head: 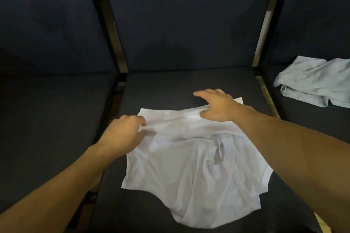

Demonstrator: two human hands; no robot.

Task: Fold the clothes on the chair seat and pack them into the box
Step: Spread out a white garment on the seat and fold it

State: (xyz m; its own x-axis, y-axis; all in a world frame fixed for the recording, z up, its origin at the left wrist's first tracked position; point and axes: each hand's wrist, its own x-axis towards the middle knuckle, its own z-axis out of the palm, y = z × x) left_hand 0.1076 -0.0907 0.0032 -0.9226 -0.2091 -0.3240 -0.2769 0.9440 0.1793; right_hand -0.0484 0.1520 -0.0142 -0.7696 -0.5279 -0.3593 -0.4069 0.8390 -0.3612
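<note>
A white garment [181,166] lies spread and creased on the dark seat of the middle chair [170,85]. My left hand [123,134] pinches the garment's far left corner between thumb and fingers. My right hand [216,106] rests at the far right edge, thumb on the cloth and fingers stretched out flat over the seat beyond it. The upper part of the garment looks folded over toward me. No box is in view.
A pale blue garment [314,83] lies crumpled on the seat of the chair to the right. Another dark chair [53,109] stands to the left. Dark backrests rise behind all three seats, with black frame posts [111,30] between them.
</note>
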